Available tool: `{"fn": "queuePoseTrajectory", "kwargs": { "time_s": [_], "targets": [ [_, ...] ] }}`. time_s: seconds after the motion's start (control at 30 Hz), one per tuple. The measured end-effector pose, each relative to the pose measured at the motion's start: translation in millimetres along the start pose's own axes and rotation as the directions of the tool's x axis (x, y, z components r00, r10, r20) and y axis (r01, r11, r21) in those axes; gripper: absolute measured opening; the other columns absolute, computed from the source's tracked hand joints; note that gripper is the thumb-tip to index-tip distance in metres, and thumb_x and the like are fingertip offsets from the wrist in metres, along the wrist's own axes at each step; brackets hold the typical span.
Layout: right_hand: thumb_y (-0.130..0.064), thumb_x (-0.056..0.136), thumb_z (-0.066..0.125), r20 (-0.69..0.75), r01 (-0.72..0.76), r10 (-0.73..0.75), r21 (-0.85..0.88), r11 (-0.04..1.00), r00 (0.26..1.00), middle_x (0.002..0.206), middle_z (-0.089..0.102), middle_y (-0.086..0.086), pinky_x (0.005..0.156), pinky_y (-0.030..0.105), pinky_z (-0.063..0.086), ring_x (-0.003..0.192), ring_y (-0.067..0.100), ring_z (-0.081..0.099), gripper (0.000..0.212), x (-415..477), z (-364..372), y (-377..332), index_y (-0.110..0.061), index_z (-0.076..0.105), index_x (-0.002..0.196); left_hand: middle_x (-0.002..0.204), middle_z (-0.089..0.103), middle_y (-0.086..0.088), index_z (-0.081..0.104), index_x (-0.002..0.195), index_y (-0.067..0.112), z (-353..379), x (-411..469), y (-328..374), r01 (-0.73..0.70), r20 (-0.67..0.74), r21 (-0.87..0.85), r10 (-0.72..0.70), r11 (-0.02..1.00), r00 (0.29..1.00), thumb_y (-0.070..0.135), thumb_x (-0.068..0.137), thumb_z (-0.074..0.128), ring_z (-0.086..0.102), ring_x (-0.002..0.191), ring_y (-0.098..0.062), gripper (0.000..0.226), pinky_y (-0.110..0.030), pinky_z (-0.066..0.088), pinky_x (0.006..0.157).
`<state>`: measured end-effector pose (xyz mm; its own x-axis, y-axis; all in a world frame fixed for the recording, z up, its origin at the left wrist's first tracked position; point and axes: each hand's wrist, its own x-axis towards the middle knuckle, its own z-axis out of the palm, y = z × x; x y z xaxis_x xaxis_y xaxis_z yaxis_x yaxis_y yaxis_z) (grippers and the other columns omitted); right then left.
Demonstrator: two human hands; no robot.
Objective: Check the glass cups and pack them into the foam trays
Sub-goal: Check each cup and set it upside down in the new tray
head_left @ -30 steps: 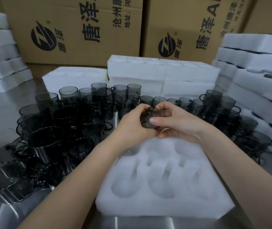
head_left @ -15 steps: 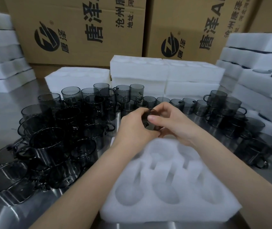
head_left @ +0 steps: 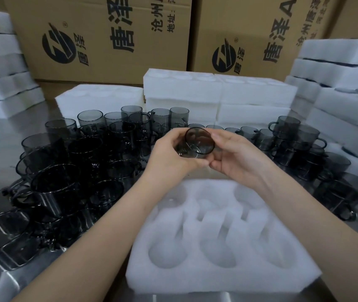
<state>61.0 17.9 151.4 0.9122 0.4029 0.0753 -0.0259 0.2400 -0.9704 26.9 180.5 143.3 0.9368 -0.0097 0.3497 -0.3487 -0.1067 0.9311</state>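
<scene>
Backdrop: I see printed cartons (head_left: 99, 38) across the frame's top.
Hands: my left hand (head_left: 169, 158) and right hand (head_left: 236, 160) both grasp one smoky glass cup (head_left: 198, 143), centre frame.
Below: empty foam tray (head_left: 221, 277).

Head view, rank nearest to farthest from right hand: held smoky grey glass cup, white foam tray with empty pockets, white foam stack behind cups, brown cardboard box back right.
1. Smoky grey glass cup: gripped by right hand.
2. White foam tray with empty pockets: just below.
3. White foam stack: centre, behind loose cups.
4. Brown cardboard box: back right, farthest.
</scene>
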Motion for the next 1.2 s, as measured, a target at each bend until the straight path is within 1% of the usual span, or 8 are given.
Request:
{"fn": "queuePoseTrajectory", "kwargs": {
  "time_s": [0.13,0.3,0.57,0.67,0.77,0.97,1.1,1.2],
  "targets": [
    [-0.008,0.075,0.062,0.077,0.039,-0.041,0.021,0.999,0.996,0.099,0.062,0.007,0.057,0.022,0.052,0.062,0.013,0.061,0.045,-2,1,2,-0.008,0.059,0.119,0.103,0.073,-0.001,0.067,0.108,0.014,-2,0,0,0.042,-0.028,-0.085,-0.045,0.996,0.999,-0.010,0.063,0.082,0.067,0.097,-0.012,0.053,-0.035,0.055,0.091],
    [-0.014,0.063,0.087,-0.051,0.118,-0.142,-0.331,0.936,0.989,0.096,0.062,0.006,0.048,0.025,0.044,0.064,0.013,0.059,0.050,-2,11,8,-0.013,0.053,0.099,0.081,0.071,0.010,0.070,0.094,0.020,1,-1,-2,-0.024,0.015,0.035,0.023,0.999,1.000,-0.008,0.062,0.083,0.064,0.076,-0.002,0.044,-0.027,0.055,0.076],
    [-0.040,0.084,0.070,-0.306,0.087,-0.306,-0.565,0.820,0.901,0.052,0.052,-0.005,0.032,0.020,0.031,0.034,0.013,0.046,0.035,2,23,9,-0.018,0.044,0.075,0.091,0.070,0.015,0.061,0.097,0.033,6,-4,-2,-0.095,0.094,0.169,0.079,0.981,0.992,0.008,0.055,0.090,0.063,0.087,0.000,0.057,-0.012,0.048,0.078],
    [-0.032,0.096,0.057,-0.382,0.079,-0.275,-0.456,0.887,0.883,0.043,0.047,-0.006,0.032,0.018,0.026,0.029,0.015,0.041,0.030,3,20,6,-0.017,0.047,0.072,0.096,0.070,0.013,0.057,0.100,0.034,7,-5,-2,-0.102,0.098,0.139,0.089,0.985,0.991,0.012,0.055,0.090,0.065,0.095,-0.005,0.060,-0.024,0.050,0.090],
    [-0.026,0.101,0.047,-0.350,0.105,-0.159,-0.170,0.980,0.923,0.068,0.060,0.003,0.036,0.020,0.032,0.040,0.016,0.045,0.025,2,15,1,-0.011,0.061,0.087,0.100,0.066,0.013,0.048,0.106,0.030,7,-5,1,-0.100,0.035,0.055,0.099,0.993,0.995,0.018,0.057,0.086,0.064,0.100,-0.010,0.063,-0.034,0.050,0.095],
    [-0.045,0.094,0.039,0.096,-0.012,0.017,-0.051,0.999,0.995,0.127,0.061,0.012,0.075,0.034,0.054,0.101,0.025,0.059,0.052,0,7,0,-0.015,0.057,0.132,0.121,0.063,-0.009,0.037,0.113,0.023,4,-4,2,-0.030,0.013,-0.130,0.032,0.991,0.999,0.016,0.082,0.077,0.064,0.107,-0.016,0.051,-0.032,0.052,0.089],
    [-0.046,0.086,0.051,0.094,0.095,-0.091,-0.030,0.995,0.991,0.117,0.064,0.010,0.079,0.036,0.054,0.099,0.023,0.062,0.053,-1,5,-1,-0.012,0.058,0.126,0.115,0.063,0.001,0.047,0.120,0.011,4,-3,1,-0.021,-0.030,-0.095,0.018,0.995,0.999,0.004,0.075,0.080,0.061,0.098,0.002,0.056,-0.020,0.052,0.085],
    [-0.041,0.077,0.063,0.041,0.140,-0.137,-0.083,0.987,0.990,0.105,0.067,0.011,0.069,0.033,0.054,0.083,0.024,0.062,0.053,-2,7,1,-0.010,0.060,0.119,0.111,0.064,0.003,0.050,0.121,0.013,4,-2,0,0.004,-0.045,-0.116,-0.009,0.993,0.999,-0.003,0.071,0.081,0.062,0.097,-0.002,0.061,-0.018,0.053,0.084]
  ]
}}
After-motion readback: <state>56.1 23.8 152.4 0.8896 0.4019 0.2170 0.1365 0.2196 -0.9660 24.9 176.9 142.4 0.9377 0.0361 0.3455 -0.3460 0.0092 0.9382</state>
